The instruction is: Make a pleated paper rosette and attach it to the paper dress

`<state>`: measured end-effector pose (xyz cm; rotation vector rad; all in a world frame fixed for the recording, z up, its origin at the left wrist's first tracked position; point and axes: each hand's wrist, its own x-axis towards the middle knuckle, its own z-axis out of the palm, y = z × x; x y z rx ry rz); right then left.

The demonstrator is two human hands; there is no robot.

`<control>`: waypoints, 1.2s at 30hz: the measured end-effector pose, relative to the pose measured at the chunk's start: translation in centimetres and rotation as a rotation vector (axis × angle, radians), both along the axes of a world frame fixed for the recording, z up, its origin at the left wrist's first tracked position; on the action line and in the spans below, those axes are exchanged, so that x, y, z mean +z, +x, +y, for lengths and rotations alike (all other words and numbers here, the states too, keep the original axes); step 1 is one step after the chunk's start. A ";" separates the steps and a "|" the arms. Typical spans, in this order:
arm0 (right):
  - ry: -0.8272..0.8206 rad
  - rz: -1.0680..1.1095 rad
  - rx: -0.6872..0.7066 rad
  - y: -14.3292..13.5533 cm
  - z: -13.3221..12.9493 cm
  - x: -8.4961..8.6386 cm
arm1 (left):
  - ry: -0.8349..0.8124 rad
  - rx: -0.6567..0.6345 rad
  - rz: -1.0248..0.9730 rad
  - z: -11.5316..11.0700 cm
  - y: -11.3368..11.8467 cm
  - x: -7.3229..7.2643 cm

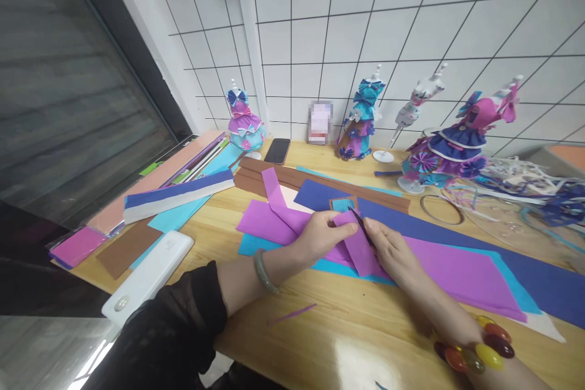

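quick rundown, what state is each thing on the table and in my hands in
left hand: pinching purple paper strip
right hand: gripping dark pointed tool
purple paper strip: held, partly raised
dark pointed tool: against the strip; open or shut, can't tell
smartphone: lying flat, screen dark
purple offcut: loose on table
navy sheet: spread out
leftmost mini dress form: dressed, standing

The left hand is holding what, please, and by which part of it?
The left hand holds a purple strip, pinched near its upper end.
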<state>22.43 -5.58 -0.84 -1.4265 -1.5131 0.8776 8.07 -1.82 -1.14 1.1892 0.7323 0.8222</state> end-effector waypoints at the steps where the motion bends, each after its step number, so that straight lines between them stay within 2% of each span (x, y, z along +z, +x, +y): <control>1: 0.003 -0.006 -0.001 0.0 0.0 0.0 | -0.002 -0.002 -0.004 0.0 0.0 0.0; 7: -0.008 -0.028 -0.016 0.1 -0.2 -0.1 | -0.011 -0.022 -0.061 0.1 -0.1 -0.1; 11: -0.036 -0.103 -0.074 1.7 0.3 -0.1 | -0.104 0.016 -0.079 0.2 -0.3 0.6; 14: 0.026 -0.435 -0.258 3.8 1.1 -0.5 | -0.196 0.028 -0.143 0.3 -0.6 1.3; 18: -0.133 -0.893 -0.298 5.9 1.8 -1.4 | -0.254 0.026 -0.244 0.6 -1.0 1.9; 19: -0.135 -0.954 -0.295 6.1 1.8 -1.5 | -0.268 0.026 -0.260 0.7 -1.1 2.1; 21: -0.032 -1.016 -0.316 5.9 1.7 -1.6 | -0.290 0.022 -0.284 0.9 -1.2 2.2; 24: 0.276 -0.919 -0.324 4.7 1.4 -0.9 | -0.300 0.017 -0.289 1.0 -1.3 2.4; 27: 0.455 -0.610 -0.115 2.8 0.7 0.0 | -0.233 -0.001 -0.227 0.8 -1.2 2.2; 31: 0.449 -0.411 -0.012 0.9 -0.1 0.4 | 0.002 0.021 -0.004 0.5 -1.0 1.7; 36: 0.323 -0.279 0.027 0.3 -0.4 0.5 | 0.218 0.053 0.165 0.4 -0.9 1.6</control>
